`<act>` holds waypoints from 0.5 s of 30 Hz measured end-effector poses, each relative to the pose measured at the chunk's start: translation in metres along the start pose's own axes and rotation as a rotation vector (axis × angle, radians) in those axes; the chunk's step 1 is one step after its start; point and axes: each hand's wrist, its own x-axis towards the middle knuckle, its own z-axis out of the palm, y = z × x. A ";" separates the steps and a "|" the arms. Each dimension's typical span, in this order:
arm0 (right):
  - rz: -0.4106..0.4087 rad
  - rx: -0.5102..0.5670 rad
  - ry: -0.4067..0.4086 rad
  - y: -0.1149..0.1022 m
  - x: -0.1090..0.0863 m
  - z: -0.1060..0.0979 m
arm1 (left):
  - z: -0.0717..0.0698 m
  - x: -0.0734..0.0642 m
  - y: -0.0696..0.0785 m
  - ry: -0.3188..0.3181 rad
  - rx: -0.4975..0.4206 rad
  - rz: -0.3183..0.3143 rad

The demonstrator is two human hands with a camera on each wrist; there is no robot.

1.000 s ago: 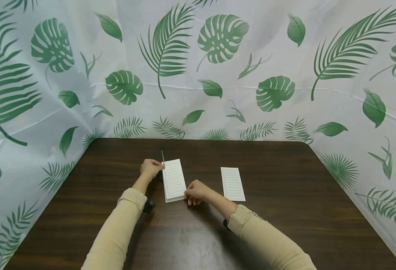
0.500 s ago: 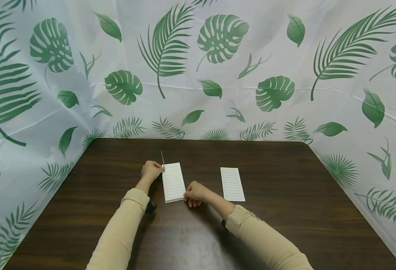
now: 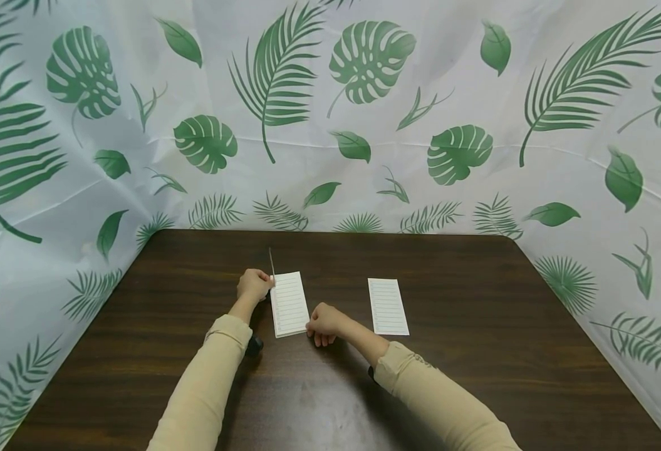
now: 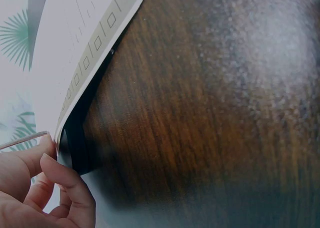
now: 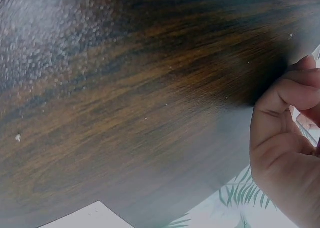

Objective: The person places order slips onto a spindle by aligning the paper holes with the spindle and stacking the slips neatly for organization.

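Observation:
A stack of white lined sheets (image 3: 291, 304) lies left of the table's middle. At its upper left edge my left hand (image 3: 254, 285) pinches with thumb and forefinger. A thin pale strip (image 3: 272, 266) stands up from these fingertips; its kind is unclear. In the left wrist view, checkboxes run along the stack (image 4: 95, 48), and a black object (image 4: 75, 148) sits at its edge by the fingers. My right hand (image 3: 327, 322) has curled fingers and pinches the stack's lower right corner. The right wrist view shows this hand (image 5: 285, 138) curled, its fingertips partly hidden.
A separate white lined sheet (image 3: 388, 307) lies flat to the right of my right hand. The dark wood-grain table (image 3: 477, 351) extends on both sides. A white curtain with green leaves (image 3: 330, 175) hangs behind its far edge.
The top sheet of the stack has slid slightly towards me, and its edges now lie closer to those below. My left hand has shifted a little nearer. My right hand stays almost still.

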 end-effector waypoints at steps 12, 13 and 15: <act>0.008 -0.040 -0.013 -0.003 0.000 -0.001 | 0.004 -0.001 0.001 0.010 0.033 0.020; 0.009 -0.043 -0.015 -0.003 0.001 -0.001 | 0.004 -0.001 0.000 0.008 0.037 0.021; 0.014 -0.055 -0.020 -0.003 0.001 -0.001 | 0.003 -0.001 0.001 0.000 0.038 0.020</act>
